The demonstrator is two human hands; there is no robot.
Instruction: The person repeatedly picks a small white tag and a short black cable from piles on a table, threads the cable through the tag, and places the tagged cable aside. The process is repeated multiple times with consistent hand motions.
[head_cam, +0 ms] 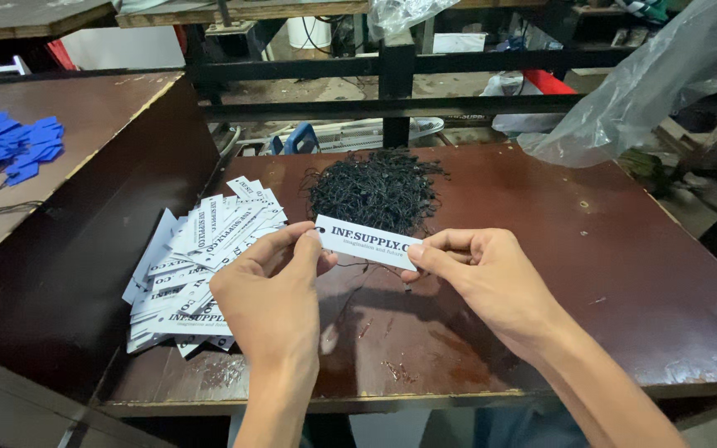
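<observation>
We count one white tag [367,241] in hand, one loose pile of white tags [192,274] on the left of the desk [541,274], and one heap of black strings [375,189] at the far middle. Our left hand [271,290] pinches the tag's left end; our right hand [479,278] pinches its right end. The tag spans both grips, held level above the desk, just near of the string heap. A thin black string [357,267] hangs below it. Blue tags [18,145] lie far left.
</observation>
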